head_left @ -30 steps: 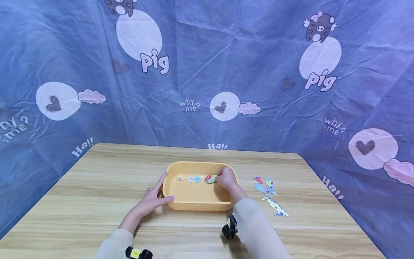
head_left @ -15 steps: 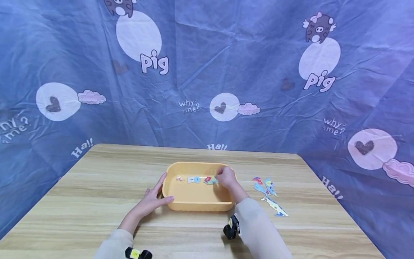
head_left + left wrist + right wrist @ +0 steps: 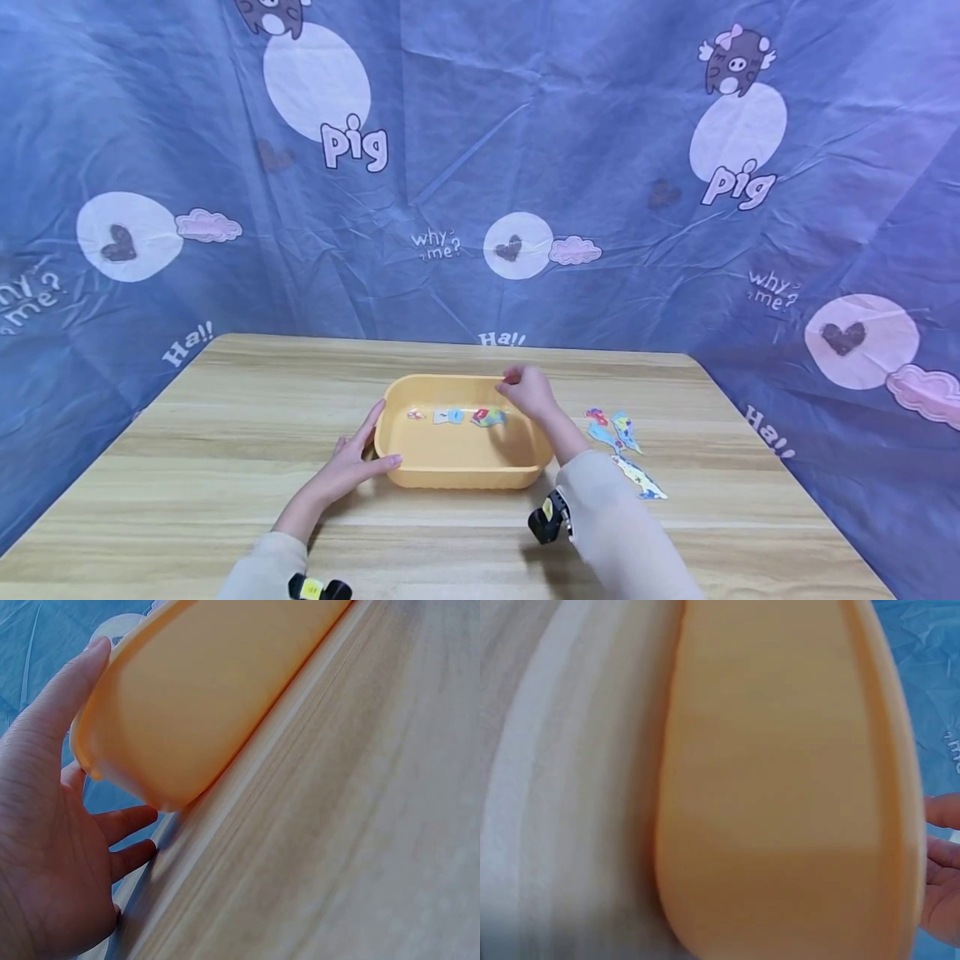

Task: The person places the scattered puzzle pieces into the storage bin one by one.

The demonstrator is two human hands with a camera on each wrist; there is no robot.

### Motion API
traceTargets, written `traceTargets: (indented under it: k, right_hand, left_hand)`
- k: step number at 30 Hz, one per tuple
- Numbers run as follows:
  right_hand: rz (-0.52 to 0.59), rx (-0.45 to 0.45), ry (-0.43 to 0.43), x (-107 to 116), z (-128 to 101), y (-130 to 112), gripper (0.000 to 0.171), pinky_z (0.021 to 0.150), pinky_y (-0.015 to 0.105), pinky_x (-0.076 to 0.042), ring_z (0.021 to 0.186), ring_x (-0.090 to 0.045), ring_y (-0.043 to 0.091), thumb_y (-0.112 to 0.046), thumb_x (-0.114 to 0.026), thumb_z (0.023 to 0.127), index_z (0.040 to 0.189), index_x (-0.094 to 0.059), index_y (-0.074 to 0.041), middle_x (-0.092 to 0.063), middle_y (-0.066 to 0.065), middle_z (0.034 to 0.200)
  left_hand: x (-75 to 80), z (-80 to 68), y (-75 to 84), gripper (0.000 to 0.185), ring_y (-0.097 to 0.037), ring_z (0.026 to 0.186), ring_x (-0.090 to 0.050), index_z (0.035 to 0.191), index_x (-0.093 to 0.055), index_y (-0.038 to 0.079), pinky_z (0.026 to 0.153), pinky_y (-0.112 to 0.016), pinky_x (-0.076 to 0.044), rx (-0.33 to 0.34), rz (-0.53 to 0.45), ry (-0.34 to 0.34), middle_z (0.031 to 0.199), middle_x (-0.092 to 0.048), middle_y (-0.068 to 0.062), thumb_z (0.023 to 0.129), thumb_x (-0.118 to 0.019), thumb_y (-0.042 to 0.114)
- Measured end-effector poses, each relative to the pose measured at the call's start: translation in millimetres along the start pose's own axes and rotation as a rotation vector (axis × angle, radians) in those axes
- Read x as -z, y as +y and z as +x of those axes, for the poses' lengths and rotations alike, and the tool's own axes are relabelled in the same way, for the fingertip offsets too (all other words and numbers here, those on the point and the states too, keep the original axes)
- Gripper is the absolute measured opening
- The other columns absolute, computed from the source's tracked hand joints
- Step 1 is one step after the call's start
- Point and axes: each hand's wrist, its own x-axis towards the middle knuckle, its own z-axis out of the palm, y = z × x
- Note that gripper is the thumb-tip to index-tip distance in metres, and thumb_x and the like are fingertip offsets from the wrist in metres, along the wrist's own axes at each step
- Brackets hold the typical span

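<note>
A yellow plastic tray point(image 3: 457, 467) sits mid-table with three colourful cut-out pieces on its floor: a small one point(image 3: 416, 413), a blue-white one point(image 3: 450, 415) and a red-green one point(image 3: 487, 416). My left hand point(image 3: 369, 443) rests against the tray's left end, fingers straight along the wall and thumb on the front corner; the left wrist view shows the same hand point(image 3: 45, 825) against the tray wall point(image 3: 210, 697). My right hand point(image 3: 519, 387) hovers over the tray's back right rim, fingers loosely curled, holding nothing that I can see. The right wrist view shows mostly the tray wall point(image 3: 780, 787).
Several more cut-out pieces point(image 3: 615, 429) lie on the wooden table point(image 3: 225, 433) right of the tray, a long one point(image 3: 639, 480) nearest me. A blue printed cloth point(image 3: 480, 167) hangs behind and around the table.
My right hand has let go of the red-green piece inside the tray and lifted up and back toward the rim. The left hand has stayed put.
</note>
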Motion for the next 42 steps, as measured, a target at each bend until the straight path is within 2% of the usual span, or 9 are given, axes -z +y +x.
traceTargets:
  k: [6, 18, 24, 32, 42]
  right_hand:
    - [0.014, -0.026, -0.010, 14.1, -4.3, -21.0, 0.022, 0.064, 0.028, -0.048, 0.073, -0.058, 0.024, -0.003, -0.062, 0.075, 0.090, -0.055, 0.012, -0.060, 0.016, 0.078]
    - [0.033, -0.068, -0.015, 41.7, -2.0, -16.9, 0.026, 0.073, 0.034, -0.047, 0.084, -0.055, 0.030, -0.004, -0.060, 0.078, 0.097, -0.054, 0.012, -0.059, 0.020, 0.088]
    - [0.010, -0.068, -0.015, 59.5, -5.3, -3.8, 0.028, 0.075, 0.036, -0.046, 0.088, -0.054, 0.031, -0.006, -0.059, 0.079, 0.099, -0.053, 0.011, -0.058, 0.021, 0.093]
    - [-0.053, -0.067, -0.001, 80.7, -14.5, 25.6, 0.030, 0.074, 0.038, -0.046, 0.088, -0.054, 0.032, -0.008, -0.057, 0.081, 0.102, -0.052, 0.012, -0.058, 0.021, 0.093]
    - [-0.102, -0.053, 0.034, 89.8, -25.4, 60.2, 0.029, 0.076, 0.040, -0.045, 0.086, -0.055, 0.034, -0.007, -0.057, 0.081, 0.101, -0.054, 0.014, -0.058, 0.025, 0.093]
  left_hand:
    - [0.3, -0.2, -1.1, 0.088, -0.027, 0.126, -0.012, 0.140, -0.004, 0.024, 0.094, -0.051, 0.016, -0.006, -0.006, 0.000, 0.138, -0.019, -0.016, 0.076, -0.063, 0.035]
    - [0.8, -0.9, 0.3, 0.087, -0.026, 0.127, -0.011, 0.140, -0.003, 0.027, 0.095, -0.050, 0.015, -0.006, 0.005, 0.002, 0.138, -0.020, -0.014, 0.076, -0.062, 0.037]
    - [1.9, -1.9, 3.5, 0.087, -0.026, 0.126, -0.013, 0.140, -0.003, 0.024, 0.095, -0.050, 0.016, -0.011, -0.009, 0.003, 0.138, -0.021, -0.015, 0.077, -0.062, 0.035]
    - [1.0, -0.8, 3.8, 0.088, -0.026, 0.126, -0.014, 0.140, -0.003, 0.022, 0.094, -0.050, 0.017, -0.009, -0.027, -0.005, 0.137, -0.021, -0.016, 0.076, -0.063, 0.035]
    - [1.5, -1.1, 3.0, 0.088, -0.027, 0.126, -0.013, 0.140, -0.003, 0.024, 0.094, -0.050, 0.017, -0.006, -0.021, -0.004, 0.138, -0.020, -0.015, 0.077, -0.063, 0.034]
